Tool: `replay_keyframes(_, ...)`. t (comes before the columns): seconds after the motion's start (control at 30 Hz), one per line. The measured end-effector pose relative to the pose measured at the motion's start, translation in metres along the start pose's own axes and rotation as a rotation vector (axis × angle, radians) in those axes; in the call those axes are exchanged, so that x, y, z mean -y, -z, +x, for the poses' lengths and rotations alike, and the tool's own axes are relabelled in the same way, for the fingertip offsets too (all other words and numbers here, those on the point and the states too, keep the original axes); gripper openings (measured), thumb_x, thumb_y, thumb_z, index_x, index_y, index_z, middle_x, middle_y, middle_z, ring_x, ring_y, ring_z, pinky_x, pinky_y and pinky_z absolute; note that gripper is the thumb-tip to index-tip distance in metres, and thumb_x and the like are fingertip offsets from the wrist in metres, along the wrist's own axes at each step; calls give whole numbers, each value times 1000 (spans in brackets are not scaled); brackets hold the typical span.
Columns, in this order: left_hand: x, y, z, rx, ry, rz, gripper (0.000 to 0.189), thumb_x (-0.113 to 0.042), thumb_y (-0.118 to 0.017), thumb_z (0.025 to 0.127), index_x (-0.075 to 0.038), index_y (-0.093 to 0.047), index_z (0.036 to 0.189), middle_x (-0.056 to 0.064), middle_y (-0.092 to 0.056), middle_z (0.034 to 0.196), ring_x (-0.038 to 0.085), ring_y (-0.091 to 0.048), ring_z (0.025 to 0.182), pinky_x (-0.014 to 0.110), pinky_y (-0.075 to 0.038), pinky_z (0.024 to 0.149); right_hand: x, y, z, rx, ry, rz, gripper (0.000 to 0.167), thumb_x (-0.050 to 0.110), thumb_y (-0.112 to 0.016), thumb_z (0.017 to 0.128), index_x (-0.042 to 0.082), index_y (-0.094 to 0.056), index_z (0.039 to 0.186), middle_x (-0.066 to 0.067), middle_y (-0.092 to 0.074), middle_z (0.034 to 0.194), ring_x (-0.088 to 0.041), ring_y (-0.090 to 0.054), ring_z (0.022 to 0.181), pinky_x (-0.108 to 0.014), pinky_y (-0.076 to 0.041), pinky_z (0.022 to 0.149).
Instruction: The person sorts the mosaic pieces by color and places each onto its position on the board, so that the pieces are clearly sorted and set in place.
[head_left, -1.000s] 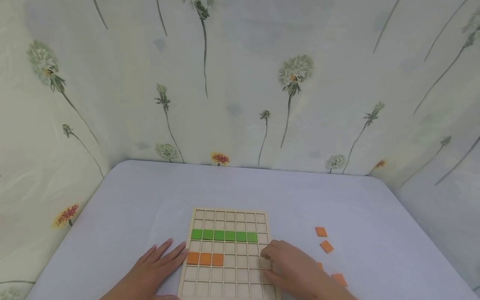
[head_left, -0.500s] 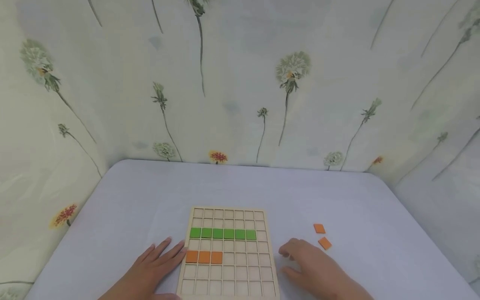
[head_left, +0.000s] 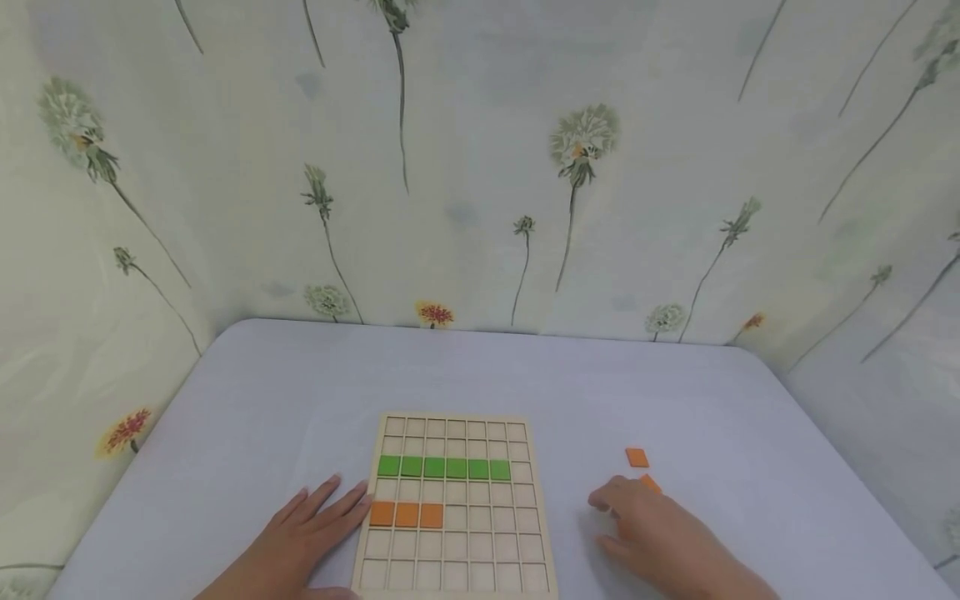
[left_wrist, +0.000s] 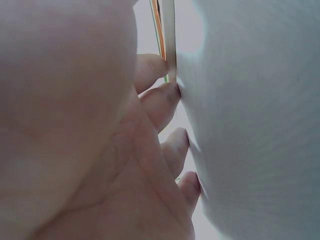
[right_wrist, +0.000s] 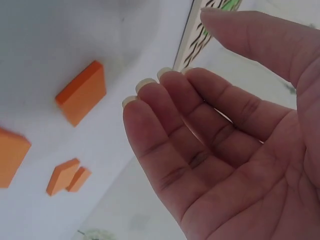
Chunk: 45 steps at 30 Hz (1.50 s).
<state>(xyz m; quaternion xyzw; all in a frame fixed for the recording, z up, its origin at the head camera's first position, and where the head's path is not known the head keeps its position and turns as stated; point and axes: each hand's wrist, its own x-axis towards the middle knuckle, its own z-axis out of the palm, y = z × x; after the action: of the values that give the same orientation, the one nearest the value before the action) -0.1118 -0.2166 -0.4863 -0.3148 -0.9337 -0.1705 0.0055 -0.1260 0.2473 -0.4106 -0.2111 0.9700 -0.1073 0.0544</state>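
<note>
Matt wood-look grid board (head_left: 481, 547), smooth matt orange tiles (right_wrist: 82, 95), smooth matt tabletop (head_left: 465, 367), cloth-like backdrop (head_left: 465, 125)

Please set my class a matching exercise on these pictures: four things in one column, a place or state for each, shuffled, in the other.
1. green tiles
2. orange tiles on the wooden grid board
3. left hand
4. right hand

A. empty, right of the board
B. row of six
C. spread, at the board's left edge
D. row of three

Pairs: 1-B, 2-D, 3-C, 4-A
</note>
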Motion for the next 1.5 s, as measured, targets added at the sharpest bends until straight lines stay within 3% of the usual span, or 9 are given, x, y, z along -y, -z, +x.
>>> replay_keyframes(0.17,1,-2,0,-32,-17,26,97,-80,-59,87,-11,-52,156,5,-49,160,43,-43,144,68,-39,104,-13,1,-7,-19,36,17,36,19,-87,84,15,-69,115,17,-54,91,3,-47,75,-28,-51,72)
replay_keyframes(0.27,2,-3,0,-53,-29,47,97,-80,-60,86,-11,-54,154,5,-51,159,43,-45,143,67,-41,102,-18,1,-11,-54,46,-15,35,16,-86,84,17,-69,114,18,-57,93,2,-50,80,-28,-52,74)
replay_keyframes(0.37,2,-3,1,-33,-23,36,97,-79,-60,86,-10,-53,154,5,-50,159,44,-44,143,68,-41,103,-21,2,-14,-69,54,-58,31,12,-83,84,19,-70,112,16,-61,96,-1,-54,85,-30,-54,77)
replay_keyframes(0.5,1,-2,2,15,0,-2,99,-79,-59,88,-10,-49,157,6,-47,161,45,-41,146,71,-38,106,-22,5,-13,-7,-21,-72,29,15,-84,85,21,-72,111,16,-65,101,-7,-60,91,-32,-56,80)
replay_keyframes(0.67,-1,0,2,11,11,-21,98,-79,-60,87,-10,-51,156,5,-48,161,45,-41,146,71,-37,106,-22,6,-10,53,-124,-71,30,19,-86,85,23,-74,111,18,-64,102,-9,-62,95,-32,-56,83)
replay_keyframes(0.9,-1,0,2,3,-3,4,95,-78,-59,89,-10,-51,156,6,-48,161,45,-42,145,70,-39,106,-31,1,-13,31,-81,-76,24,16,-85,84,22,-72,104,18,-59,94,-4,-56,85,-30,-54,77)
replay_keyframes(1.3,0,0,1,8,-2,-3,97,-78,-59,88,-10,-50,156,6,-47,161,45,-40,146,71,-38,106,-33,2,-6,81,-55,-40,25,3,-82,81,19,-70,96,15,-50,93,-4,-49,80,-29,-50,72)
replay_keyframes(1.5,2,-5,-1,-59,-34,50,96,-79,-60,87,-12,-53,155,4,-50,159,42,-45,143,64,-40,103,-32,0,-6,72,-85,-47,23,6,-82,83,21,-69,93,15,-51,93,-5,-50,83,-29,-51,74)
